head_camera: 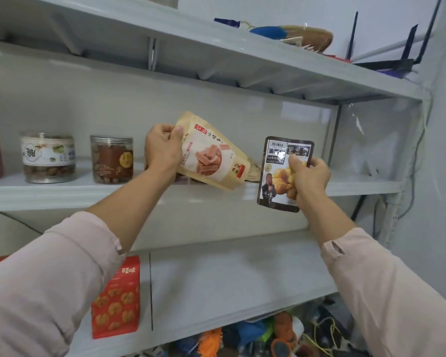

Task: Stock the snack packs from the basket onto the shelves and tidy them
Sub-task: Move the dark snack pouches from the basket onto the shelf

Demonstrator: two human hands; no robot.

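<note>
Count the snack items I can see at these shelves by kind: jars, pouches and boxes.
Jars: 2 (left jar, right jar)
Pouches: 2 (tan pouch in left hand, black pouch in right hand)
Boxes: 1 (red box)
Total: 5
Uncounted: pale thing behind the tan pouch, mostly hidden.

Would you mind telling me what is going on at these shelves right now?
A person is stocking snack packs. Their left grip holds the upper end of a tan pouch, tilted at the middle shelf's front edge. Their right grip holds a dark pack upright just to its right, in front of that shelf. Two clear jars stand further left, and a red box stands one shelf below.
</note>
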